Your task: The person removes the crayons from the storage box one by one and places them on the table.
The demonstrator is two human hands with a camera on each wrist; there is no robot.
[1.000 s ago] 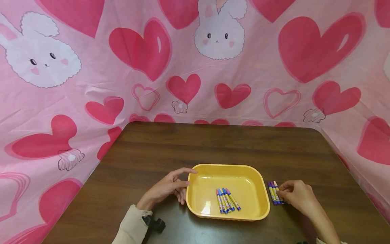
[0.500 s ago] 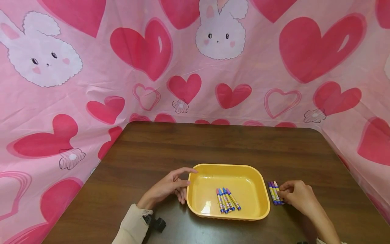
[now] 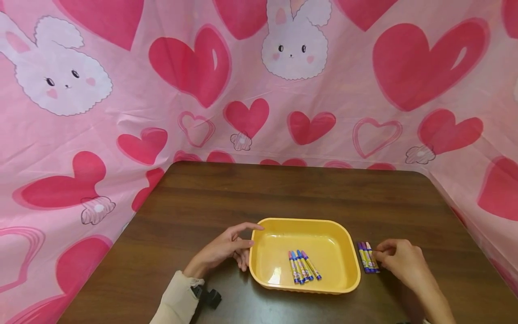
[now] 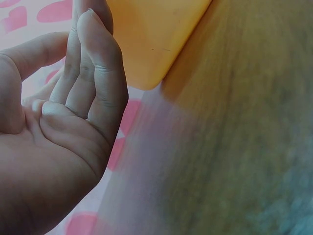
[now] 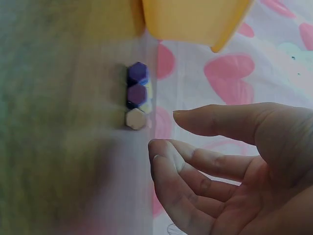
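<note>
A yellow tray [image 3: 340,270] sits on the table with several crayons [image 3: 301,267] lying side by side inside it. My left hand [image 3: 220,247] is at the tray's left side, index finger over the rim and thumb against the edge, its fingers loosely extended in the left wrist view. Three crayons [image 3: 367,258], two purple-tipped and one pale, lie in a row on the table just right of the tray. Beside them is my right hand [image 3: 404,263]. The right wrist view shows a gap between its thumb and bent fingers, with nothing held there.
The brown wooden table [image 3: 283,189] extends behind the tray and to both sides. A pink cloth [image 3: 251,67] with hearts and rabbits hangs along its back and sides. A black wrist camera [image 3: 212,298] is strapped at the left sleeve.
My right hand has drawn slightly to the right, uncovering more of the pale crayon. The left hand and tray keep their places; the view has shifted a little.
</note>
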